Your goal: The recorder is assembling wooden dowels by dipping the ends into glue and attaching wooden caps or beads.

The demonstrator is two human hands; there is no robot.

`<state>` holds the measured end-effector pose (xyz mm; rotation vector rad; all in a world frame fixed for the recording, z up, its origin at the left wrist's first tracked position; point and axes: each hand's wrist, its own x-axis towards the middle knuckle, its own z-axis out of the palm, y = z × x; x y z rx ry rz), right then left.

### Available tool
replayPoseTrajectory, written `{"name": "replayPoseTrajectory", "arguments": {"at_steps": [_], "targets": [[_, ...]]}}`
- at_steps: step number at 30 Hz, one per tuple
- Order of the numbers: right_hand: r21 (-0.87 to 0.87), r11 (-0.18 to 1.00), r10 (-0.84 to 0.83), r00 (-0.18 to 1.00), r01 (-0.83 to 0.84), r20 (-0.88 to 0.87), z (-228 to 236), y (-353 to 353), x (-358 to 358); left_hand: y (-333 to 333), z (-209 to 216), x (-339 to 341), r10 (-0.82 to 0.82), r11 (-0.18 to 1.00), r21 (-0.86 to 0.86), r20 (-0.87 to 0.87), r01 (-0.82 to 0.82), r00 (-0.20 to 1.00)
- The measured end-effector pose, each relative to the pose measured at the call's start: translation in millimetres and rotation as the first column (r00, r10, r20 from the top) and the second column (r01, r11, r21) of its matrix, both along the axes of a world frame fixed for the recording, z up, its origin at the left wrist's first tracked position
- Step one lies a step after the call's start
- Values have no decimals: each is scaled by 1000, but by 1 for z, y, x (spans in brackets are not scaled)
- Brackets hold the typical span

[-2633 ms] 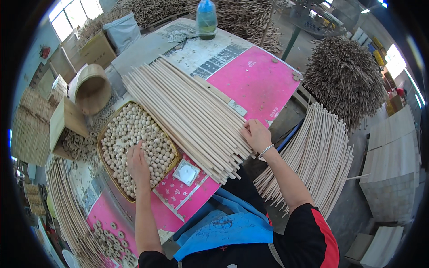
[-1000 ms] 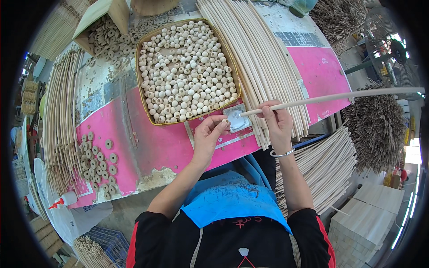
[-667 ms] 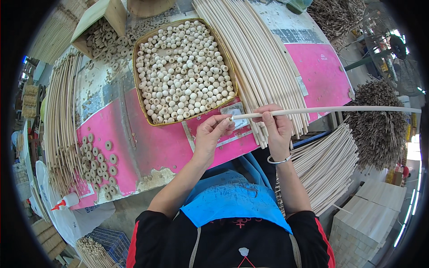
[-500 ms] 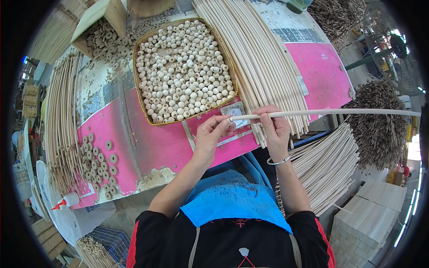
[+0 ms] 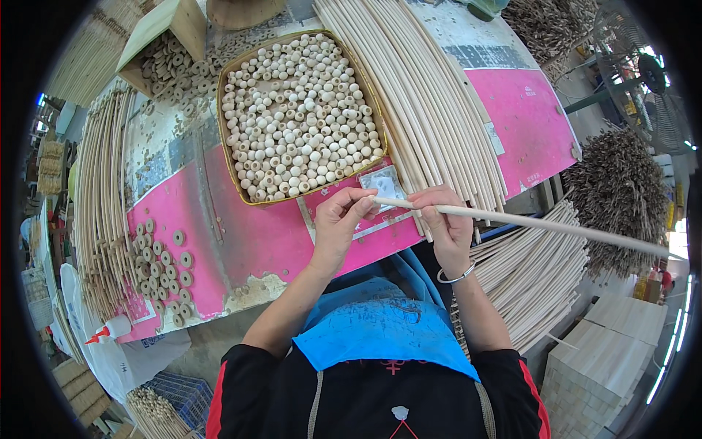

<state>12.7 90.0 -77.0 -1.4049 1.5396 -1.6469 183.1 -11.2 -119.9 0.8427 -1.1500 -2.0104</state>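
Note:
A long pale wooden rod [image 5: 526, 219] runs from between my hands out to the right. Its left end is pinched by the thumb and fingers of my left hand [image 5: 341, 223]; whether a bead sits in those fingers is hidden. Close to that end, my right hand [image 5: 447, 223] is closed round the rod, with a bangle on the wrist. Beyond my hands stands a yellow-rimmed tray [image 5: 221, 139] full of round wooden beads [image 5: 300, 124] with holes. A small clear packet or dish [image 5: 382, 183] lies just behind the rod's end.
Many rods [image 5: 431, 95] lie right of the tray, more [image 5: 102, 197] at the left. Wooden rings [image 5: 155, 267] are scattered on the pink table top [image 5: 256, 252]. A glue bottle [image 5: 111, 329] lies at the left edge. Rod bundles [image 5: 530, 274] and a fan [image 5: 647, 80] stand at right.
The rod's far right end has swung down, nearer to me, so it now slants. My right hand has shifted slightly down; my left hand stays at the rod's end.

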Motion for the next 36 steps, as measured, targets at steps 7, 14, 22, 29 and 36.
{"name": "replayPoseTrajectory", "arguments": {"at_steps": [7,14,22,29,36], "targets": [[-31,997,-58,958,69,281,-17,5,5,-7,7,1,-80,985,-154,33,84,996],[-27,959,-244,873,282,423,-18,4,19,11,6,-24,21,983,-182,-9,-22,1000],[330,944,-148,858,-26,492,-6,29,3,18,24,-42,45,996,89,-149,-32,988],[54,822,-258,456,567,-852,52,107,-61,-9,33,-22,67,996,-52,-70,-71,995],[193,875,-214,712,444,-669,-5,159,-73,-27,36,-22,-114,977,-191,-68,99,991]]}}
